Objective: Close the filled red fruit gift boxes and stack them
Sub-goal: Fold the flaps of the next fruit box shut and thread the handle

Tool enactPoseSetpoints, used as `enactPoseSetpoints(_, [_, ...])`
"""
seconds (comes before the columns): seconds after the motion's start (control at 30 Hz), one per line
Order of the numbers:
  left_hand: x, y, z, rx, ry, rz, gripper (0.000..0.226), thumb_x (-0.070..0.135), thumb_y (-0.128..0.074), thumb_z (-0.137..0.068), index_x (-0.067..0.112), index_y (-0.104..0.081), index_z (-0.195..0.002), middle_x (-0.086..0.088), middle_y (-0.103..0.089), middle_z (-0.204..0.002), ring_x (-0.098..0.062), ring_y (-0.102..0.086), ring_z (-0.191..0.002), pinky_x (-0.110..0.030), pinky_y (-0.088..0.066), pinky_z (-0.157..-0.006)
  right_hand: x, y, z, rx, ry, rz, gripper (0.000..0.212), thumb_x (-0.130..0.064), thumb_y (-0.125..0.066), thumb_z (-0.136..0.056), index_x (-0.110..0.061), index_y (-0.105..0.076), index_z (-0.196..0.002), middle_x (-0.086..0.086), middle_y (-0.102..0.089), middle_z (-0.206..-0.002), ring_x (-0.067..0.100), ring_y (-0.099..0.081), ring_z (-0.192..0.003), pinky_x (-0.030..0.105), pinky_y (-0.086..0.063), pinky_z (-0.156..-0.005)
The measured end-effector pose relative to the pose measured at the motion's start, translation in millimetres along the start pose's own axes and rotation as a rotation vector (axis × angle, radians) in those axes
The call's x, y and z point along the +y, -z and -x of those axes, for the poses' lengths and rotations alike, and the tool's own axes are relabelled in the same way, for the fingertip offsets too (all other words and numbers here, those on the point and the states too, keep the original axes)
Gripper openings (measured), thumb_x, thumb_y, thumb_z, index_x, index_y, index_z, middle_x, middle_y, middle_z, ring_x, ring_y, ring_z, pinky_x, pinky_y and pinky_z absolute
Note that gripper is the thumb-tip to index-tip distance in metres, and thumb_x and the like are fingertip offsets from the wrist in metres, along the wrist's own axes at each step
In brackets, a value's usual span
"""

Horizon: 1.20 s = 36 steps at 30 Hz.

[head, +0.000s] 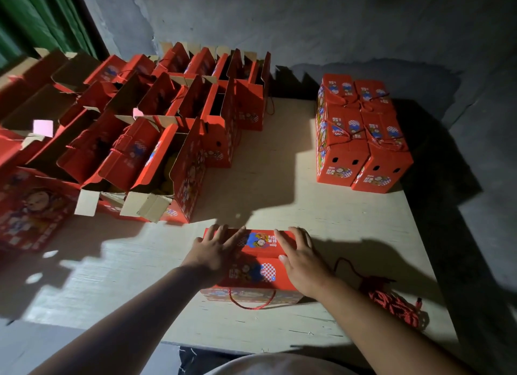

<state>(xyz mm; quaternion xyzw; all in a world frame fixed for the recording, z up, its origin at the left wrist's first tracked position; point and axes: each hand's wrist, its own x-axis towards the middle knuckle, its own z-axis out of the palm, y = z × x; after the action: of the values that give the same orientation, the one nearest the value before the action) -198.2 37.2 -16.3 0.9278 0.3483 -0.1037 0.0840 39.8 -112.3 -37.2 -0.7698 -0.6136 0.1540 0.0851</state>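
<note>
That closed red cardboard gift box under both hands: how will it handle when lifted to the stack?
The red cardboard gift box probably feels heavy, being fruit-filled. Its thin flaps may flex. Broad and low, it is unlikely to tip.

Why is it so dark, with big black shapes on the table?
In the head view, one strong light from behind leaves the edges dim; the arms and open boxes throw hard shadows across the table, and the wide lens bends the far corners.

We have one head-worn view, looking forward and steeply down over the pale table toward the grey wall, close above the forearms.
</note>
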Motion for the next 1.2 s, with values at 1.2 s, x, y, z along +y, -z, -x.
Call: enactPoseSetpoints(1.2, [3.0,-26.5,7.3,0.143,0.003,0.083,0.085,0.072,-0.029,-0.093,0.043,0.002,-0.166,-0.013,-0.015,-0.174,-0.041,-0.014,-0.159,-0.061,-0.035,-0.112,-27.5,-19.6,3.7,0.124,-0.101,0.111,0.067,-0.057,-0.027,-0.104,-0.037,-0.015,-0.167,0.016,-0.009,-0.174,0.039,0.002,-0.161,0.056,-0.021,-0.128])
